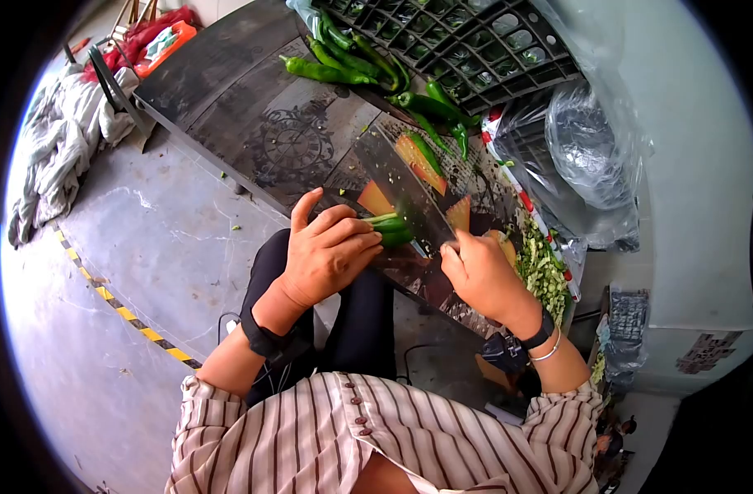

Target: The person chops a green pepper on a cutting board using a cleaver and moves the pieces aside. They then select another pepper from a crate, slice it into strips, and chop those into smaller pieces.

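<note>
My left hand [331, 249] is wrapped over a green pepper [395, 230] on the table, its stem end towards my fingers. Closed round the handle of a wide-bladed knife is my right hand [485, 278]. The knife [405, 185] has its dark, speckled blade pointing up and left, just right of the held pepper. Beyond the blade lies another green pepper [426, 153]. Chopped green pieces [543, 267] are heaped to the right of my right hand.
Whole green peppers [331, 72] lie at the back of the patterned table [220, 123], beside a black crate [475, 49]. Clear plastic wrap [586, 148] is at the right. Cloths [63, 132] and a red net bag [158, 33] are at the left.
</note>
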{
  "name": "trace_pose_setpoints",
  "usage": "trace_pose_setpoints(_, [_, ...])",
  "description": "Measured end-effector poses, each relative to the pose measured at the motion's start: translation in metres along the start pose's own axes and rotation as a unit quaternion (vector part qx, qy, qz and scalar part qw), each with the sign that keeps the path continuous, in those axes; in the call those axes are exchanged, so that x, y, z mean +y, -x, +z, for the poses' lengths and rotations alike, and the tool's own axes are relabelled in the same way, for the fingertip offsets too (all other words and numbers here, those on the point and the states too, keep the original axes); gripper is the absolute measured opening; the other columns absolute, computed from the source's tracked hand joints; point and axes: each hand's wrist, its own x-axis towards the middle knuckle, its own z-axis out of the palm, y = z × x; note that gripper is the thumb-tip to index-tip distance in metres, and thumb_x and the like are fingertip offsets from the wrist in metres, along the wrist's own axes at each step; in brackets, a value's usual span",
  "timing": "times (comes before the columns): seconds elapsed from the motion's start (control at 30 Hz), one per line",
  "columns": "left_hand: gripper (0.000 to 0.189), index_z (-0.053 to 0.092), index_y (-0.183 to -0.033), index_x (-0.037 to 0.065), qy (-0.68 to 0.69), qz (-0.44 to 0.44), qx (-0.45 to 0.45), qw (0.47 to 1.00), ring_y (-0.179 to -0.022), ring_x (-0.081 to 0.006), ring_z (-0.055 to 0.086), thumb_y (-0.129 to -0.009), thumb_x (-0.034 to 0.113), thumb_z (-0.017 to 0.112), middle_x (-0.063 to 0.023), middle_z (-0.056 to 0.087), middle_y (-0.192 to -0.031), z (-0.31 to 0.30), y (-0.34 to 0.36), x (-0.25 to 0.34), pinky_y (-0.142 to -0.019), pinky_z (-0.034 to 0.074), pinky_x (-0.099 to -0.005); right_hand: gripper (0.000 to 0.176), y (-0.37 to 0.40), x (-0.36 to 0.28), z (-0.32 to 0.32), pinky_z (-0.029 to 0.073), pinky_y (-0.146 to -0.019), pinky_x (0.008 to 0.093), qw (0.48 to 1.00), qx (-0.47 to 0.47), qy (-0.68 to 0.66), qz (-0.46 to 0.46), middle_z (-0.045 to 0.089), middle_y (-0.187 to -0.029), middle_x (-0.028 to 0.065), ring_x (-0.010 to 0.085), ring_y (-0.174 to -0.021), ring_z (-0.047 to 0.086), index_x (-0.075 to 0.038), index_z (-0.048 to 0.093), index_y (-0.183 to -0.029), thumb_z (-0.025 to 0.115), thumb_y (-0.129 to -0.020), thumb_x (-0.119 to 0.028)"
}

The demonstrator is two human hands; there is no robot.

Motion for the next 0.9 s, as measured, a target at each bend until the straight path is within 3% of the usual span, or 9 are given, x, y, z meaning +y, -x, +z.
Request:
trace_pose_setpoints(0.43, [0.019,0.071,-0.085,0.018,0.004,-0.009,0.002,1.000,-0.095,-0.0118,0.057,-0.068,0.020,0.078,0.0083,0.063,-0.089,0.002,0.002,-0.001,-0.107,0.029,-0.0464,0.020,-0.019,0.001,0.004,0.044,-0.058,0.0515,0.999,-0.047,-0.001,0.012,0.054,-0.064,0.0291,0.0476,-0.065,0.056,0.006,0.049,-0.080,0.052,-0.090,-0.011])
trace_pose_setpoints(0.73, [0.018,0.071,-0.084,0.018,-0.017,-0.007,0.007,1.000,-0.095,-0.0112,0.057,-0.068,0.020,0.078,0.0081,0.062,-0.087,0.002,0.002,0.003,-0.107,0.029,-0.0466,0.021,-0.025,0.015,0.021,0.044,-0.059,0.0506,0.999,0.034,-0.011,-0.008,0.056,-0.066,0.0283,0.0462,-0.065,0.057,0.005,0.051,-0.080,0.052,-0.090,-0.013])
trace_pose_setpoints(0.9, [0.018,0.073,-0.086,0.018,0.004,-0.006,0.004,1.000,-0.096,-0.0130,0.059,-0.069,0.020,0.079,0.0066,0.065,-0.089,0.001,0.004,0.001,-0.108,0.028,-0.0468,0.022,-0.015,0.008,0.007,0.049,-0.064,0.0483,0.995,0.049,-0.077,0.051,0.063,-0.073,0.0258,0.0408,-0.071,0.065,0.006,0.054,-0.086,0.055,-0.091,-0.015])
